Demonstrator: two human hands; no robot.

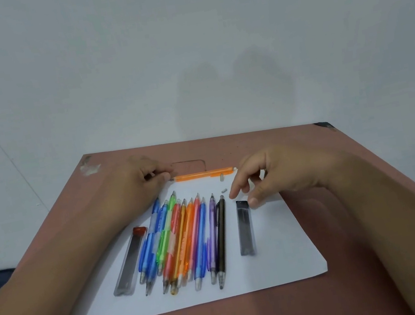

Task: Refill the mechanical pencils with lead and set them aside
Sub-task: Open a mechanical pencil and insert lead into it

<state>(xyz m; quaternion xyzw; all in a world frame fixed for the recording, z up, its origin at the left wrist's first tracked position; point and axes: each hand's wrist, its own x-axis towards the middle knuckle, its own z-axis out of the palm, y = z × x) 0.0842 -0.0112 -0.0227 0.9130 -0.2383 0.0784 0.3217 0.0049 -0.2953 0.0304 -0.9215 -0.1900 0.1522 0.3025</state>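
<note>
An orange mechanical pencil [202, 175] lies crosswise at the far edge of a white paper sheet [285, 254]. My left hand [135, 191] has its curled thumb and fingertips pinching the pencil's left tip. Two small grey cap pieces [222, 177] [224, 190] lie just below the pencil's right end. My right hand [269, 174] hovers over the sheet with loose, spread fingers and holds nothing. Its index fingertip points down near the lower cap piece, and its thumb is beside the top of a dark lead case [244, 229]. Several coloured pencils [187, 243] lie side by side mid-sheet.
A second lead case [129, 264] with a red cap lies left of the pencil row. The sheet sits on a reddish-brown table [348, 216] pushed against a pale wall. Dark tape marks the table's far right corner [325, 125]. Both forearms flank the sheet.
</note>
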